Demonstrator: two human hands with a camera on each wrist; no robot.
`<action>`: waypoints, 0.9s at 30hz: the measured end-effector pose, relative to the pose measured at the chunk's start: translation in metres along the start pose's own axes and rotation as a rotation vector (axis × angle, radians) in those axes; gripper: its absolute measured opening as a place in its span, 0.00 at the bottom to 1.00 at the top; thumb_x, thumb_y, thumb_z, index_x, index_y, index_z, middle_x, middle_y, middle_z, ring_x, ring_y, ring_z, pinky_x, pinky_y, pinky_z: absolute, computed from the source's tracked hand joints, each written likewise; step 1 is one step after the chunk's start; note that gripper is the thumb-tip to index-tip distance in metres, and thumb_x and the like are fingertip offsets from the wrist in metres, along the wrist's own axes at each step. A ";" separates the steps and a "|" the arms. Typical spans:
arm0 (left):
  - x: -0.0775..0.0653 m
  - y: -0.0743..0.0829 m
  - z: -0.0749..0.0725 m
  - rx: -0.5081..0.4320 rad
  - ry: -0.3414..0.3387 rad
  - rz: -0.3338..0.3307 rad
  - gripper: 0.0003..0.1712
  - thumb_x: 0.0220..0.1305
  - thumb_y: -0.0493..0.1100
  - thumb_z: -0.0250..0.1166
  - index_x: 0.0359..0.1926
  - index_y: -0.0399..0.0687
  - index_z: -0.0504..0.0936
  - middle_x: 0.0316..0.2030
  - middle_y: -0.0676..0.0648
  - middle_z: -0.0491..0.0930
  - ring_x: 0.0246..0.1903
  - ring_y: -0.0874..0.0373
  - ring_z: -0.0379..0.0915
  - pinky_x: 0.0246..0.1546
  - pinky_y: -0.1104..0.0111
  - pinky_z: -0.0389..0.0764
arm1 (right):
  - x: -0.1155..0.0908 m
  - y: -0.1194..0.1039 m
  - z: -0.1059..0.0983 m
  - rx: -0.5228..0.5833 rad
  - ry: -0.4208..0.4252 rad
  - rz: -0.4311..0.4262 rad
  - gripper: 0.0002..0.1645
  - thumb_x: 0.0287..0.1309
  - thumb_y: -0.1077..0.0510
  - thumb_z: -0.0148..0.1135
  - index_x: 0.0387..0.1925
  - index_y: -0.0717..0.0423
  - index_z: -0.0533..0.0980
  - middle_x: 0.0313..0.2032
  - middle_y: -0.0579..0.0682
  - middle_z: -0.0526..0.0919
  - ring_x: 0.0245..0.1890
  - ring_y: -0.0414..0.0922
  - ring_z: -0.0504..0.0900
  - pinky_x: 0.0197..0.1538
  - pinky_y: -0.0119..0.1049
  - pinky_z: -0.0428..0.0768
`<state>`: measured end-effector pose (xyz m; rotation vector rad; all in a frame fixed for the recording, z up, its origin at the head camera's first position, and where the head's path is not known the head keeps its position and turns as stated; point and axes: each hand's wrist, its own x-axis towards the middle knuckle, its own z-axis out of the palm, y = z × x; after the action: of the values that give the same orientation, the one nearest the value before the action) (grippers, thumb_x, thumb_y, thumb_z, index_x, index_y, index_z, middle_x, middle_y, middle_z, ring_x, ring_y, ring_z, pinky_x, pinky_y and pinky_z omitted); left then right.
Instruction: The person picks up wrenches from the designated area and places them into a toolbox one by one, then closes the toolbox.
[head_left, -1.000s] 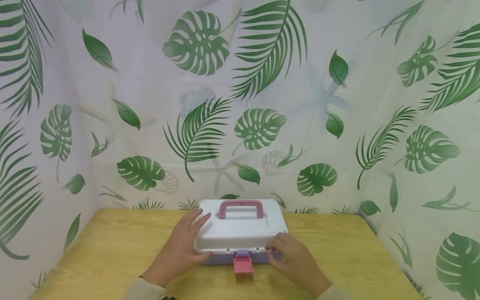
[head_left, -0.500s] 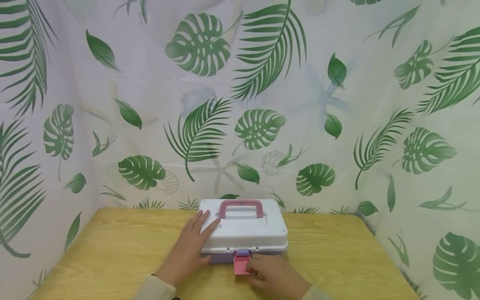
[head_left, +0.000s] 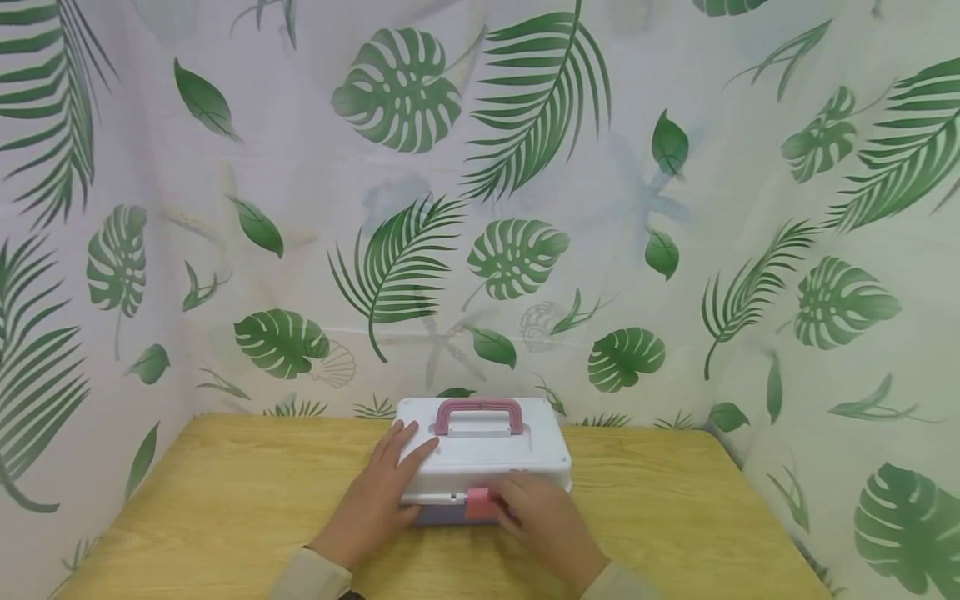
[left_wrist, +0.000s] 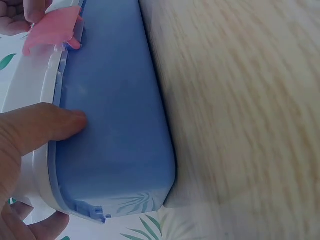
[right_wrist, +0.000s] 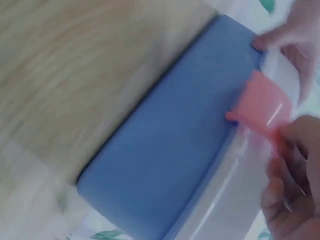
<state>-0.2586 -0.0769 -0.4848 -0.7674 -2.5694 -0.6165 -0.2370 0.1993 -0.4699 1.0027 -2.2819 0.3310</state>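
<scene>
A storage box with a white lid (head_left: 487, 454) and a blue-purple base (left_wrist: 110, 100) stands closed-lidded on the table. My left hand (head_left: 378, 500) rests on its left end, fingers spread straight over the lid and thumb (left_wrist: 67, 122) flat against the front of the base. At the middle of the front is a pink latch (right_wrist: 265, 102), swung up toward the lid's edge. My right hand (head_left: 543, 517) pinches the latch's free edge with its fingertips, fingers bent. In the head view this hand covers part of the latch and the box's front right.
A pink carry handle (head_left: 478, 405) stands up on the lid. The wood-grain table (head_left: 262, 492) extends to both sides of the box. Behind it hangs a white cloth (head_left: 420, 183) printed with green leaves.
My right hand has moved from the lid's front right corner to the hanging latch and swung it upward. My left hand has slid a little further onto the lid.
</scene>
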 end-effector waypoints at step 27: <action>-0.001 0.002 -0.001 -0.033 -0.017 -0.021 0.47 0.48 0.35 0.81 0.69 0.65 0.75 0.77 0.41 0.59 0.79 0.41 0.45 0.64 0.49 0.78 | -0.006 -0.012 0.028 -0.261 -0.079 -0.140 0.20 0.53 0.64 0.73 0.48 0.50 0.81 0.47 0.50 0.78 0.47 0.49 0.76 0.55 0.43 0.79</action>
<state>-0.2566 -0.0760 -0.4835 -0.7599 -2.5918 -0.6633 -0.2377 0.1819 -0.4954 1.0464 -2.2378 -0.0658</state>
